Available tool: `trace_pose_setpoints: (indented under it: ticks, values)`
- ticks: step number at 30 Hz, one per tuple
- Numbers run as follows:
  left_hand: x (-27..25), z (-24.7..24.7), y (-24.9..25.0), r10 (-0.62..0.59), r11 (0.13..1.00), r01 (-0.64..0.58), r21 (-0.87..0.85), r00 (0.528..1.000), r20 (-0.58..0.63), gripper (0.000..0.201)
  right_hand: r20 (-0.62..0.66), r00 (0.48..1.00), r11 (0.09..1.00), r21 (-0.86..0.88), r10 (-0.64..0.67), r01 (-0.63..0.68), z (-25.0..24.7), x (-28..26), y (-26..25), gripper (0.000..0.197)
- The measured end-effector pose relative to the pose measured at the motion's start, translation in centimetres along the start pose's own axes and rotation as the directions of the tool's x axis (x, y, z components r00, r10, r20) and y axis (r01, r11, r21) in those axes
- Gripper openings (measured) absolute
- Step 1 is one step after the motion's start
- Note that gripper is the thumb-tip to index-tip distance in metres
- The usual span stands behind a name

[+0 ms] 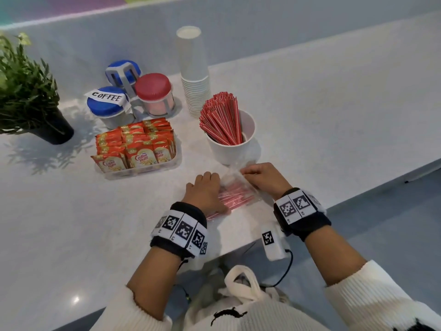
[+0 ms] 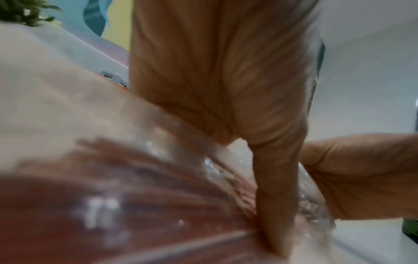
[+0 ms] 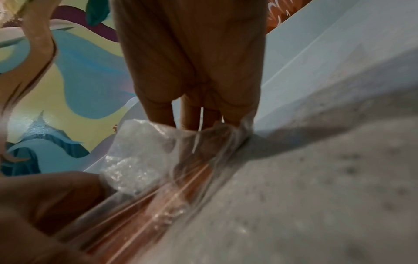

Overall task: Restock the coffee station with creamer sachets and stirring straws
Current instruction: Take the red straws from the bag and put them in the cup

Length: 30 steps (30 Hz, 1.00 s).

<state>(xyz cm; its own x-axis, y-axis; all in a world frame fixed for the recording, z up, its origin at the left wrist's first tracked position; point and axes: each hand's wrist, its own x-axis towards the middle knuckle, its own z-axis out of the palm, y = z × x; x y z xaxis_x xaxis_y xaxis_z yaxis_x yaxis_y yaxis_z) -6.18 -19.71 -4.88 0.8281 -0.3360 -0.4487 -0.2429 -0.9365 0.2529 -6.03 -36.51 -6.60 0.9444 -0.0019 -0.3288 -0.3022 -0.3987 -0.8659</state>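
Note:
A clear plastic bag of red stirring straws [image 1: 236, 195] lies on the white counter near its front edge. My left hand [image 1: 205, 187] grips the bag's left side with curled fingers. At the bag's far end my right hand [image 1: 262, 177] pinches the crumpled plastic. The left wrist view shows the bag [image 2: 135, 196] blurred under my left hand [image 2: 226, 89]. The right wrist view shows my right fingers [image 3: 192, 116] pinching the bag's [image 3: 158, 187] mouth. Behind the bag, a white cup [image 1: 238, 149] holds many red straws [image 1: 222, 118]. A clear tray [image 1: 143, 169] is filled with orange creamer sachets [image 1: 136, 146].
A tall stack of paper cups [image 1: 194, 75] stands behind the straw cup. Three lidded jars, one labelled COFFEE [image 1: 107, 106], sit behind the tray. A potted plant [image 1: 26, 91] is at far left. A white tote bag [image 1: 241, 290] hangs below the counter's edge.

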Motion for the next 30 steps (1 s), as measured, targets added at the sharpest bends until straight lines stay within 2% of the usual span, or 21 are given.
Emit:
trace_pose_setpoints:
  ticks: [4,8,12,16,18,20,24,27,30]
  values:
    - [-0.1,-0.2,0.2,0.038,0.999,-0.038,-0.026,0.999,0.001,0.044,0.016,1.000,0.999,-0.047,-0.026,0.026,0.3,-0.4,-0.3,0.019]
    - [-0.1,-0.1,0.0,0.076,0.984,-0.080,-0.158,0.997,-0.031,0.030,0.040,0.997,0.997,-0.020,-0.073,0.074,0.1,-1.0,-0.6,0.014]
    - [-0.3,-0.8,0.1,0.060,0.963,-0.073,-0.259,0.997,-0.056,0.039,0.079,0.985,0.988,-0.001,-0.154,0.154,-0.3,-1.4,-1.4,0.013]
    - [-0.9,-1.3,0.7,0.110,0.873,-0.139,-0.467,0.990,-0.089,0.043,0.021,0.974,0.974,0.028,-0.227,0.227,-0.6,-1.7,-2.3,0.016]
    - [-1.1,-1.4,1.0,0.121,0.843,-0.153,-0.516,0.988,-0.094,0.047,-0.008,0.967,0.967,-0.001,-0.253,0.253,-0.9,-1.8,-2.7,0.016]
    - [-0.9,-1.4,0.9,0.125,0.839,-0.153,-0.522,0.988,-0.088,0.051,-0.035,0.969,0.969,-0.005,-0.246,0.246,-1.6,-1.8,-3.0,0.015]
    - [-0.8,-1.5,0.2,0.153,0.820,-0.165,-0.548,0.986,-0.068,0.053,-0.107,0.971,0.963,0.146,-0.214,0.228,-3.6,-2.4,-3.5,0.012]
    - [-0.8,-1.7,0.3,0.183,0.801,-0.193,-0.566,0.980,-0.076,0.049,-0.104,0.975,0.954,0.212,-0.195,0.213,-4.0,-2.6,-3.7,0.008]
    - [-0.7,-1.7,0.8,0.200,0.792,-0.215,-0.572,0.976,-0.091,0.045,-0.092,0.980,0.959,0.208,-0.179,0.195,-3.2,-2.5,-3.6,0.008]
